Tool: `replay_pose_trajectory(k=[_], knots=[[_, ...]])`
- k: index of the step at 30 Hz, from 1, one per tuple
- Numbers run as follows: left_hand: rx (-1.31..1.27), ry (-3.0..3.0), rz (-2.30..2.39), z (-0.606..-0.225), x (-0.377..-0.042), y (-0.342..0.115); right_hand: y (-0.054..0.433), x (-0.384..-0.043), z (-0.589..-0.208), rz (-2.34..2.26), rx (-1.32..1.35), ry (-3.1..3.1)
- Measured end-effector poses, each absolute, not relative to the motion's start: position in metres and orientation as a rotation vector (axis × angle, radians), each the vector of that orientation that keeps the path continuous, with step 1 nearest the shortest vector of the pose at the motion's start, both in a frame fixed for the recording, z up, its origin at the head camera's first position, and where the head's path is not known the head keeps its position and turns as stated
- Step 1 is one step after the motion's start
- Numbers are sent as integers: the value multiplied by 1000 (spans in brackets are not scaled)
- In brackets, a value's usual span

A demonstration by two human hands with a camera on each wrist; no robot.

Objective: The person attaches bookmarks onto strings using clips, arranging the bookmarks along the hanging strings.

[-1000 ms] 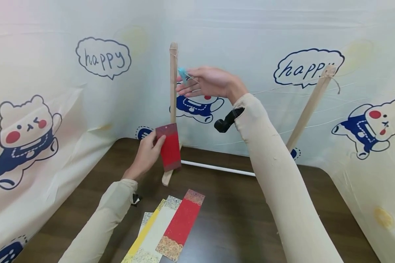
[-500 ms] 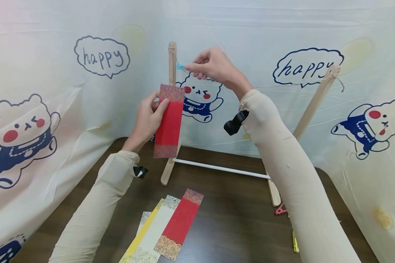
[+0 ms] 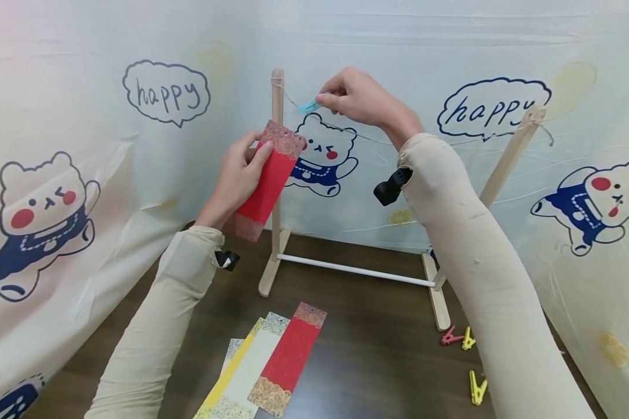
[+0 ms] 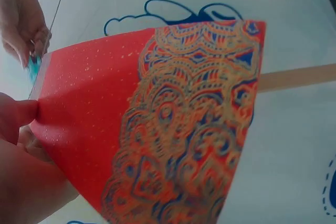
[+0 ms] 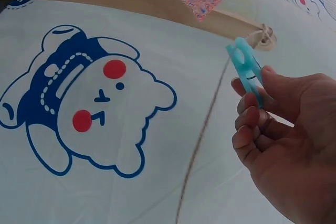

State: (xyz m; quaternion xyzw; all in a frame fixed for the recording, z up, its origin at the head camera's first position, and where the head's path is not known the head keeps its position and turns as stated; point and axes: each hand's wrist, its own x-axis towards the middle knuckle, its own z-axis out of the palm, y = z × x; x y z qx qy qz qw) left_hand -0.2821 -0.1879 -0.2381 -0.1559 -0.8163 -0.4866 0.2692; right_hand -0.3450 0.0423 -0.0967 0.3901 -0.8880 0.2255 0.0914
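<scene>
While the left hand [image 3: 239, 171] grips a tilted red card [image 3: 269, 186] in front of the left post [image 3: 277, 99] of the stand [image 3: 353, 269], the right hand [image 3: 359, 99] pinches a blue clip [image 5: 245, 66] at the string [image 5: 200, 135], near that post's top; whether the clip bites the string cannot be told. Other cards [image 3: 292, 356] overlap on the counter [image 3: 367, 355] before the stand; one red clip [image 3: 451, 336] and two yellow clips [image 3: 475, 394] lie near its right foot [image 3: 437, 297].

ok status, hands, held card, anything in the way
Left hand grips red card. Right hand pinches blue clip by string. Card not clipped; nothing seen blocking.
</scene>
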Motion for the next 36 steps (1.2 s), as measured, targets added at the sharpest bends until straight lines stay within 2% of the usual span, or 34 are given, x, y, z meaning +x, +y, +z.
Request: replay_pose_trajectory(k=[18, 36], knots=[[-424, -2107, -1374, -218, -292, -170, 43, -339, -94, 641, 1247, -2564], [-393, -2128, -1299, -212, -301, -164, 43, -341, -103, 691, 1150, -2661]])
